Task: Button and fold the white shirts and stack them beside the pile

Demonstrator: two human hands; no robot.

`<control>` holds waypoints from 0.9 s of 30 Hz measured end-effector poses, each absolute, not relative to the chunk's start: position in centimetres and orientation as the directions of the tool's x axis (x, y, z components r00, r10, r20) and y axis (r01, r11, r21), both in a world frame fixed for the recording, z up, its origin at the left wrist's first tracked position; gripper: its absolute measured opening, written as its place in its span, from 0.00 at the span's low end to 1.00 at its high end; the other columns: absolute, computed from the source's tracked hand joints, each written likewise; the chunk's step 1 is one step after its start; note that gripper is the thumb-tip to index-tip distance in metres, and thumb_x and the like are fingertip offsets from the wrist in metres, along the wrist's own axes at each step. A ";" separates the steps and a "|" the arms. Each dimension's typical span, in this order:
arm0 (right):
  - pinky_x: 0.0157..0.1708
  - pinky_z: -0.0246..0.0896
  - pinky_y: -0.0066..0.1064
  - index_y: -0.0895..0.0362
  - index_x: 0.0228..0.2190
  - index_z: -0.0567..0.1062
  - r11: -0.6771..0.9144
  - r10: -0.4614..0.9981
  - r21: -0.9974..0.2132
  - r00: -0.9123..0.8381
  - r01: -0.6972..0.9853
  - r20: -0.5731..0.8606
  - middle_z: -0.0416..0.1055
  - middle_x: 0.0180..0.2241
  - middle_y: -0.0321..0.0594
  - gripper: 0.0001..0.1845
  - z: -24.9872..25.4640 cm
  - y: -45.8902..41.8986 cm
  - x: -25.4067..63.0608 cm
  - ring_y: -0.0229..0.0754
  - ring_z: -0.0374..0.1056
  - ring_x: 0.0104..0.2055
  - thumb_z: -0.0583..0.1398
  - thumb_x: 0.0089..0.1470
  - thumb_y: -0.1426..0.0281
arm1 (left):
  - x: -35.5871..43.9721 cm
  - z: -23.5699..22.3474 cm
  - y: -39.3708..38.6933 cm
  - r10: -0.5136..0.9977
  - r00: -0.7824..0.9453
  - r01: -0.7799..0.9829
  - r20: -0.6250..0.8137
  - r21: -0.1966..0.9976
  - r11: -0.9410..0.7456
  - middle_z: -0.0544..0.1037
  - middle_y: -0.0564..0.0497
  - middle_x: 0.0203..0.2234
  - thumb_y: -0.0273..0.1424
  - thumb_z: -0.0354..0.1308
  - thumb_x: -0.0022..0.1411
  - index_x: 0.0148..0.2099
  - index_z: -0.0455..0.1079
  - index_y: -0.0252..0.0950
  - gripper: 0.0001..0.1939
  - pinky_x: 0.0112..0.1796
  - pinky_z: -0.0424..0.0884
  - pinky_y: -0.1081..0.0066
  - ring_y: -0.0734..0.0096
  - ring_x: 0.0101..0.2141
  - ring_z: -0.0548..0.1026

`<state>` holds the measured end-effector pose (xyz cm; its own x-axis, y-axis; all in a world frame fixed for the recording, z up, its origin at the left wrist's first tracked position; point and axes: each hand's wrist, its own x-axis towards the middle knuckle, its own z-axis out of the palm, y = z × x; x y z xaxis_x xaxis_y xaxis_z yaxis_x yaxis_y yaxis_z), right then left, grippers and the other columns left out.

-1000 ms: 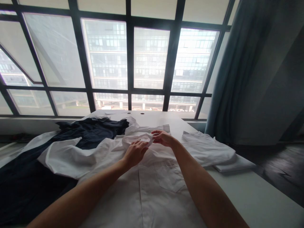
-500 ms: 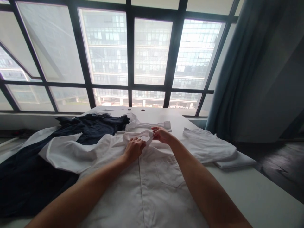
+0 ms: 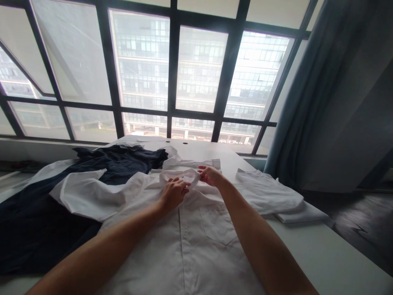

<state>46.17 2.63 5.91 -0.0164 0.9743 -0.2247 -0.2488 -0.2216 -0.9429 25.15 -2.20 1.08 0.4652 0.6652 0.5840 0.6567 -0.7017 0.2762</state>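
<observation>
A white shirt (image 3: pixel 153 250) lies spread front up, its collar at the far end and a chest pocket right of the placket. My right hand (image 3: pixel 210 175) pinches the right side of the raised collar (image 3: pixel 193 176) between thumb and fingers. At the collar's front, my left hand (image 3: pixel 173 191) rests with bent fingers on the neck opening; its fingertips are partly hidden, so whether it grips the cloth is unclear. To the left, one white sleeve (image 3: pixel 89 196) lies across a dark navy garment (image 3: pixel 123 164).
The white table (image 3: pixel 331 246) reaches toward the windows (image 3: pixel 199 69). Folded white clothes (image 3: pixel 270 190) are stacked at the right. Another white garment (image 3: pixel 175 157) lies beyond the collar. A blue-grey curtain (image 3: pixel 301 102) hangs at the right.
The view has tilted slightly. My right hand has shifted a little to the right along the collar edge. My left hand stays at the collar front, its fingers slightly more spread.
</observation>
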 end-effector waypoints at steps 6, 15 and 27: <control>0.31 0.68 0.27 0.57 0.37 0.74 -0.082 0.997 -0.962 -0.032 -0.261 -0.077 0.69 0.31 0.35 0.27 5.5 3.1 46.1 0.37 0.69 0.31 0.57 0.30 0.85 | 25.2 0.9 -2.0 0.721 0.404 0.701 0.563 0.316 -0.639 0.83 0.44 0.40 0.25 0.64 0.62 0.52 0.78 0.37 0.15 0.51 0.65 0.59 0.56 0.46 0.77; 0.34 0.67 0.27 0.58 0.27 0.83 0.395 0.912 -0.837 -0.268 0.378 0.310 0.78 0.42 0.42 0.19 4.6 3.5 46.2 0.45 0.72 0.42 0.55 0.35 0.81 | 25.3 1.1 -2.3 0.740 0.474 0.755 0.478 0.212 -0.621 0.81 0.43 0.42 0.27 0.60 0.65 0.42 0.79 0.35 0.06 0.51 0.63 0.57 0.53 0.48 0.75; 0.45 0.67 0.31 0.57 0.31 0.84 0.534 0.768 -0.127 -0.417 0.836 0.487 0.76 0.39 0.45 0.15 5.4 1.6 46.2 0.45 0.72 0.42 0.60 0.50 0.84 | 25.4 1.1 -2.5 0.765 0.431 0.758 0.478 0.268 -0.594 0.82 0.45 0.41 0.27 0.63 0.63 0.43 0.77 0.35 0.05 0.51 0.64 0.58 0.55 0.47 0.75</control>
